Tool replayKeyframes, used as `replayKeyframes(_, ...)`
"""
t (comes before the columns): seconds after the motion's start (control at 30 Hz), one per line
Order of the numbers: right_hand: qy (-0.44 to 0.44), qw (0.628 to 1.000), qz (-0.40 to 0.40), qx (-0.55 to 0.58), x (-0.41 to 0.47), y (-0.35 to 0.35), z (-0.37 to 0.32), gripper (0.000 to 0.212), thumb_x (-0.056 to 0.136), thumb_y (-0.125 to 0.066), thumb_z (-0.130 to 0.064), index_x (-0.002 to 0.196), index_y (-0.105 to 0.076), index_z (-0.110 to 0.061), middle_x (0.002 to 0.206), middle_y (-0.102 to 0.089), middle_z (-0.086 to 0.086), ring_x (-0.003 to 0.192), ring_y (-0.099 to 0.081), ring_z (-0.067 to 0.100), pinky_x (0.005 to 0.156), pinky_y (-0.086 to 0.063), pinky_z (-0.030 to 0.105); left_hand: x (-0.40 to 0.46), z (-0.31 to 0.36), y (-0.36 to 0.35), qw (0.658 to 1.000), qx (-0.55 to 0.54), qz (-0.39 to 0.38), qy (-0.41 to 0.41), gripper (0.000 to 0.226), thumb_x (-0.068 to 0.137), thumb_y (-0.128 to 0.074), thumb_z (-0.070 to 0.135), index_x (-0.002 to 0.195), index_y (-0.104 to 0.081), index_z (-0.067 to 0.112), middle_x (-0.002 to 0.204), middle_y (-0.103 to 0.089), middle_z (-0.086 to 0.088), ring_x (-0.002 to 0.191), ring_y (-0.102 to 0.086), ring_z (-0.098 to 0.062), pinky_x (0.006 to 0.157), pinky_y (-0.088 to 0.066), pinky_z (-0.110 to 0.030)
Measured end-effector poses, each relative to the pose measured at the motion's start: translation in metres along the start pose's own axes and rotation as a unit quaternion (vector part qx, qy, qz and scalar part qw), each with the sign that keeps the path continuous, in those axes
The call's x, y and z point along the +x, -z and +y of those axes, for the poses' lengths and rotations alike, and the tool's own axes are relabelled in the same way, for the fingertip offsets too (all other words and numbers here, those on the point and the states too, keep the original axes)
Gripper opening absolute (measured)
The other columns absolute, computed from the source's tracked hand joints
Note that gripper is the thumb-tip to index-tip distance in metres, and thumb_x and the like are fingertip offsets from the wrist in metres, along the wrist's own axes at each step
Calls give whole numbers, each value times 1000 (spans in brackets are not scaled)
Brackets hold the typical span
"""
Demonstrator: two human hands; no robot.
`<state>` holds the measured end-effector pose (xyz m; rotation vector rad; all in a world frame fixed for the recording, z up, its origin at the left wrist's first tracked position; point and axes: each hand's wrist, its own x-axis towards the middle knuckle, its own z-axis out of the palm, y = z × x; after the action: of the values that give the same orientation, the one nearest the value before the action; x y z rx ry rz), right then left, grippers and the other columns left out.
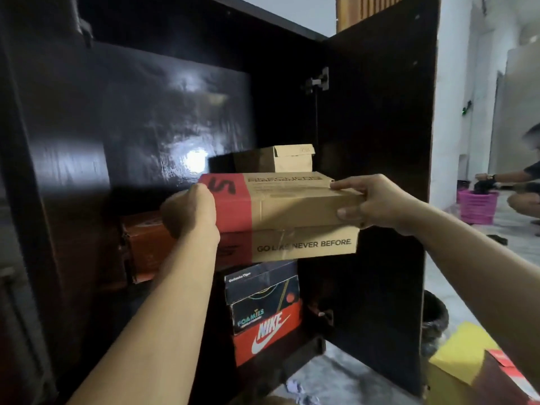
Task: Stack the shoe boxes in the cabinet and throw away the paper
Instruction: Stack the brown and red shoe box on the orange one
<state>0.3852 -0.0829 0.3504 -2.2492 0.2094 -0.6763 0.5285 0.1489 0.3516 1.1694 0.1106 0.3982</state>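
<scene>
Dark cabinet [175,112] ahead: my left hand [190,211] and right hand [377,203] grip the ends of a brown shoe box [292,211] atop the right stack [263,311]. I'd slide it back squarely, edges aligned.

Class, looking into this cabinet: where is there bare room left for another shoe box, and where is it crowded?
Free: above the orange box, left of the Skechers box. Crowded: the right column, from Nike box up to the small brown box.
</scene>
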Motion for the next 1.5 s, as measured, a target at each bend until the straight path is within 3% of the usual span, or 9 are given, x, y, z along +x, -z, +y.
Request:
replayKeyframes(0.1, 10, 1000, -10, 6, 35, -18, -7, 54, 83, -70, -2, 131, -58, -24, 117, -53, 10, 87, -64, 31, 65, -61, 45, 15, 4, 1, 998, 3, 49, -45, 24, 73, -58, 10, 51, -48, 15, 60, -53, 0, 58, -52, -21, 58, -41, -25)
replayKeyframes(0.27, 45, 999, 11, 3, 94, -57, -12, 50, 84, -64, 3, 127, -61, -24, 117, -57, 9, 70, -59, 17, 52, -53, 24, 43, 3, -6, 985, -10, 136, -110, 13, 59, -42, 12, 46, -47, 12, 58, -50, -5, 58, -50, -22, 57, -43, -29)
replayKeyframes(0.43, 67, 995, 39, 55, 140, -94, -12, 52, 85, -64, 5, 131, -60, -19, 126, -57, 10, 92, -58, 20, 69, -56, 27, 69, 8, -17, 975, -23, 197, -105, 28, 64, -48, 16, 76, -73, 9, 63, -63, 3, 66, -63, -21, 67, -55, -27)
replayKeyframes(0.57, 100, 991, 65, 57, 170, -121, -12, 48, 84, -64, 4, 127, -63, -16, 123, -61, 13, 87, -59, 22, 51, -52, 21, 102, 7, -19, 966, 61, 229, -100, 45, 58, -45, 28, 90, -72, 10, 91, -72, -11, 97, -64, -34, 89, -54, -39)
replayKeyframes(0.67, 110, 989, 91, 46, 190, -142, -12, 44, 83, -65, 2, 123, -67, -16, 120, -65, 12, 106, -61, 25, 85, -57, 33, 130, 2, -20, 961, 132, 215, -114, 61, 56, -45, 33, 104, -68, 3, 110, -68, -17, 108, -60, -38, 96, -49, -43)
replayKeyframes(0.8, 116, 988, 100, 25, 213, -165, -21, 40, 81, -70, -7, 118, -70, -21, 116, -69, 10, 107, -62, 26, 96, -51, 36, 163, -12, -16, 956, 180, 195, -127, 63, 50, -57, 36, 106, -69, 11, 112, -67, -12, 102, -64, -33, 90, -54, -42)
replayKeyframes(1.1, 136, 982, 127, 8, 240, -194, -27, 33, 87, -57, -5, 115, -71, -14, 113, -70, 14, 107, -62, 30, 94, -50, 37, 180, -36, -26, 766, 520, 95, -365, 49, 83, -61, 55, 120, -65, 23, 149, -39, -10, 146, -12, -33, 114, 3, -57)
replayKeyframes(1.3, 147, 977, 153, 2, 257, -203, -23, 27, 80, -56, -1, 97, -76, -9, 94, -72, 18, 92, -64, 35, 84, -53, 43, 198, -40, -26, 751, 543, 77, -367, 53, 72, -74, 54, 117, -68, 28, 144, -48, -6, 145, -14, -33, 116, 4, -55)
replayKeyframes(1.5, 137, 978, 159, 8, 277, -221, -15, 35, 83, -57, -10, 113, -72, -21, 103, -72, 12, 96, -65, 31, 90, -52, 39, 211, -47, -28, 746, 546, 76, -373, 55, 72, -75, 51, 121, -66, 28, 139, -53, -4, 144, -17, -32, 115, 4, -56)
